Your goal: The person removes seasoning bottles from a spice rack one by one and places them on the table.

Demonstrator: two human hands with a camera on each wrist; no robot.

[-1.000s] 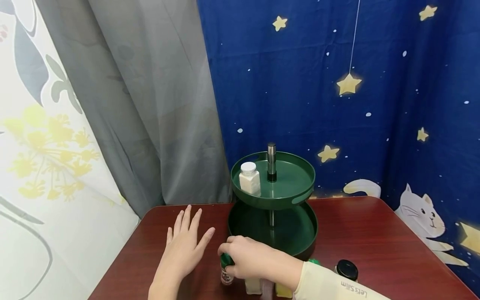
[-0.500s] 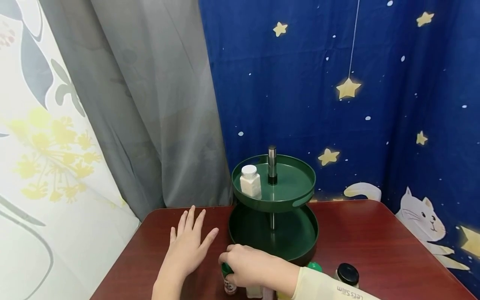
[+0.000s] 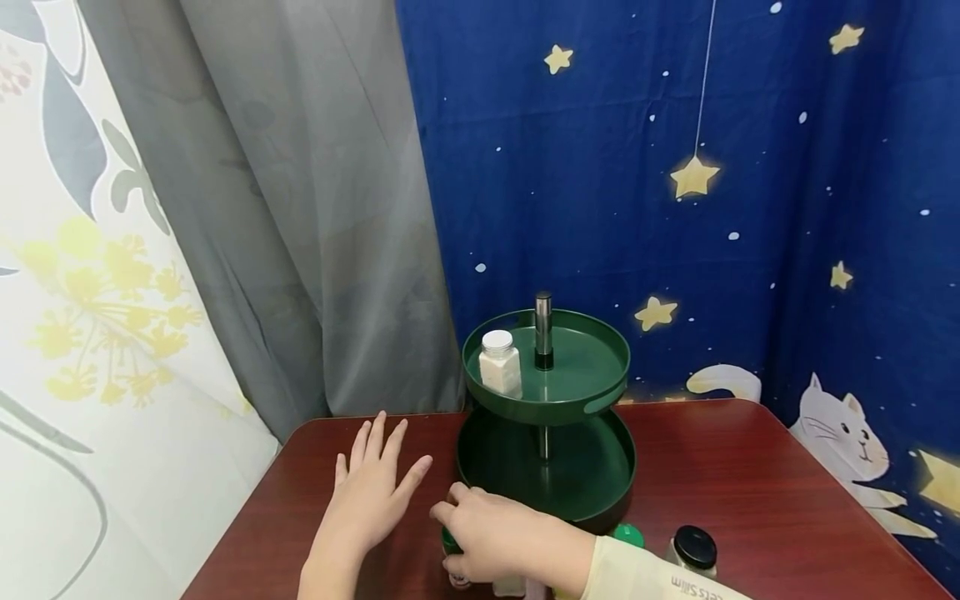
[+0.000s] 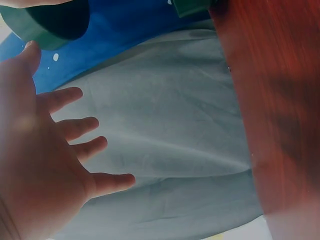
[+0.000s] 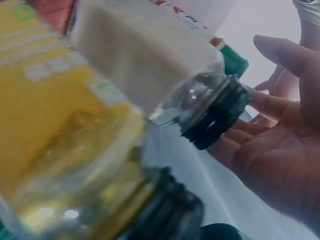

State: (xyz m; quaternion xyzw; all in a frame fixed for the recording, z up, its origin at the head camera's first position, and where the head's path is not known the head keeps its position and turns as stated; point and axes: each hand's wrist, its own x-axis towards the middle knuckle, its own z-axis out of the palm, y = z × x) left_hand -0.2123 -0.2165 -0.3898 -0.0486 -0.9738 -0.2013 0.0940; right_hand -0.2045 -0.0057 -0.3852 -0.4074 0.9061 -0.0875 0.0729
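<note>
My left hand (image 3: pixel 365 497), also seen in the left wrist view (image 4: pixel 45 145), hovers over the left part of the table with its fingers spread, holding nothing. My right hand (image 3: pixel 491 533) is at a small bottle with a green cap (image 3: pixel 450 542). In the right wrist view its thumb and fingers are parted, with the green cap (image 5: pixel 235 62) near the gap between them. Close to that hand are a clear jar of pale powder (image 5: pixel 145 55) with a black lid and a yellow-labelled bottle (image 5: pixel 65 115). The right forearm partly hides these containers in the head view.
A two-tier green round tray stand (image 3: pixel 546 410) stands behind the hands. On its upper tier is a white-capped jar (image 3: pixel 499 364). A black-lidded jar (image 3: pixel 694 550) and another green cap (image 3: pixel 628 535) are to the right on the red-brown table (image 3: pixel 705 467). Curtains hang behind.
The right hand's fingers have loosened and spread from the green cap, shifting slightly left. The left hand stays nearly in place. The view has tilted up slightly.
</note>
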